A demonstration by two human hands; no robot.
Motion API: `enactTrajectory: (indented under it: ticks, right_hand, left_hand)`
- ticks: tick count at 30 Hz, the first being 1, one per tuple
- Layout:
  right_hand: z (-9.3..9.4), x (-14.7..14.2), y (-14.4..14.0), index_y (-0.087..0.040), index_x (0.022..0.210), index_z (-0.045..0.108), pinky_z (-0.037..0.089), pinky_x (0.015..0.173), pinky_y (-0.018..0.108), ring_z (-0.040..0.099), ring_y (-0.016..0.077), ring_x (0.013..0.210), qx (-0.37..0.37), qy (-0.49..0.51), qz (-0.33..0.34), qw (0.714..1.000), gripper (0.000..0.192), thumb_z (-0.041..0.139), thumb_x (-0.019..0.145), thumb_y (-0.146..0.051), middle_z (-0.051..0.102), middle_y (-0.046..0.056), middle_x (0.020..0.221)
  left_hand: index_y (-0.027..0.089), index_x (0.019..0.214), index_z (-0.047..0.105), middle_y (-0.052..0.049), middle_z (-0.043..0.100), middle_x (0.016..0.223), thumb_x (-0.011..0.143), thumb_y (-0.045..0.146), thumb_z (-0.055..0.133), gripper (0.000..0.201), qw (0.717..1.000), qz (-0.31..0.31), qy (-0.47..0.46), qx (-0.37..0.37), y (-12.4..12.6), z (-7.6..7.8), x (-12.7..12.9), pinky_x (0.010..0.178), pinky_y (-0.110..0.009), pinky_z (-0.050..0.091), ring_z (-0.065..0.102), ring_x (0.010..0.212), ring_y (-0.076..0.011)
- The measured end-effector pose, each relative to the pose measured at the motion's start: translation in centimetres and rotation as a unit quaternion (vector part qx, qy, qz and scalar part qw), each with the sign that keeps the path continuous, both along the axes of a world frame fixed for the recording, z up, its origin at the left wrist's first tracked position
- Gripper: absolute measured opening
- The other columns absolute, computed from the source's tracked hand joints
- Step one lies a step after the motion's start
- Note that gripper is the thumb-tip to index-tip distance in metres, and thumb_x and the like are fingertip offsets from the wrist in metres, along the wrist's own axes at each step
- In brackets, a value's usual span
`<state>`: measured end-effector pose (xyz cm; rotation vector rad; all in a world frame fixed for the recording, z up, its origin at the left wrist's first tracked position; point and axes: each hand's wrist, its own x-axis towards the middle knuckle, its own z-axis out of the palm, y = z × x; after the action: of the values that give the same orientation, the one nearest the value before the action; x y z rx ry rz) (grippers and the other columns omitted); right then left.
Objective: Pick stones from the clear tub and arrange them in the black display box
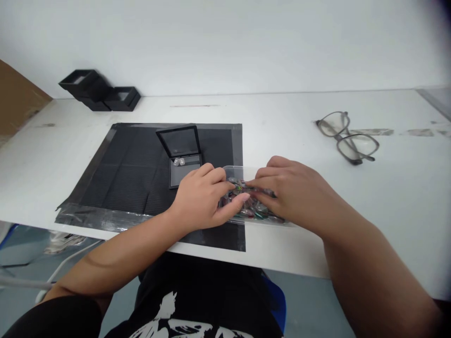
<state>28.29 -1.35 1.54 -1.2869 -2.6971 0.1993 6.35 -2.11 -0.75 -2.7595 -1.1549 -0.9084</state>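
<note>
A clear plastic tray (230, 168) holds many small shiny pieces (259, 213), some with green and red glints; their kind is too small to make out. My left hand (202, 197) reaches over the tray's left side, thumb and forefinger apart among the pieces. From the right, my right hand (292, 188) dips its fingertips into the same tray, fingers spread and touching the pieces. Nothing gripped shows in either hand. Beyond my left hand, a black display case (169, 173) stands with its windowed lid raised. Two small round clear items (179, 162) lie inside it.
A black mat (123, 173) with taped edges lies under the case and partly under the tray. Several black boxes (121, 99) are stacked at the back left. Eyeglasses (343, 136) rest on the white table (282, 131) at right. A white wall closes off the back.
</note>
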Motion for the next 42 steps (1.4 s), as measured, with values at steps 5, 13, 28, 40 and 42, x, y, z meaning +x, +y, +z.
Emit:
enactTrajectory:
  ticks: [5,13,28,40,42]
  right_hand:
    - [0.1,0.1,0.0,-0.029,0.09,0.079,0.039,0.064,0.032,0.053,0.0214,0.081,-0.01,0.005,0.004,1.0,0.018,0.062,0.089,-0.023,0.069,0.003,0.079]
    - [-0.2,-0.2,-0.1,-0.028,0.079,0.078,0.037,0.065,0.032,0.05,0.021,0.081,-0.007,-0.003,0.01,1.0,0.021,0.061,0.089,-0.022,0.069,0.002,0.083]
    - [-0.2,-0.7,-0.2,-0.021,0.076,0.072,0.039,0.068,0.035,0.051,0.023,0.083,-0.011,0.0,-0.012,1.0,0.018,0.058,0.087,-0.019,0.068,0.005,0.079]
    - [-0.2,-1.0,-0.5,-0.022,0.074,0.073,0.037,0.064,0.035,0.049,0.0232,0.08,0.005,0.006,-0.002,1.0,0.024,0.055,0.09,-0.021,0.067,0.007,0.077]
    - [-0.1,-1.1,-0.5,-0.021,0.073,0.072,0.038,0.064,0.035,0.049,0.0231,0.08,0.007,0.007,0.002,1.0,0.025,0.054,0.09,-0.02,0.066,0.008,0.075]
  left_hand:
    - [0.019,0.086,0.076,-0.004,0.062,0.075,0.095,0.05,0.049,0.043,1.0,-0.001,-0.001,-0.018,-0.1,0.0,-0.1,0.06,-0.029,0.041,0.051,0.07,-0.0158]
    - [0.021,0.094,0.075,-0.003,0.062,0.08,0.095,0.049,0.049,0.038,0.998,0.018,-0.002,-0.053,-0.4,-0.1,-0.3,0.058,-0.027,0.04,0.055,0.071,-0.0144]
    - [0.023,0.082,0.075,0.0,0.055,0.073,0.094,0.047,0.051,0.036,0.996,0.031,-0.021,-0.078,-0.5,-0.1,-0.1,0.053,-0.025,0.032,0.051,0.064,-0.0109]
    - [0.023,0.093,0.075,-0.001,0.056,0.076,0.094,0.048,0.049,0.036,0.994,0.022,-0.017,-0.11,-0.5,-0.1,0.0,0.054,-0.024,0.036,0.054,0.065,-0.011]
    - [0.023,0.092,0.075,-0.001,0.057,0.077,0.094,0.048,0.049,0.036,0.994,0.021,-0.018,-0.108,-0.5,-0.1,0.0,0.054,-0.024,0.036,0.055,0.065,-0.0111]
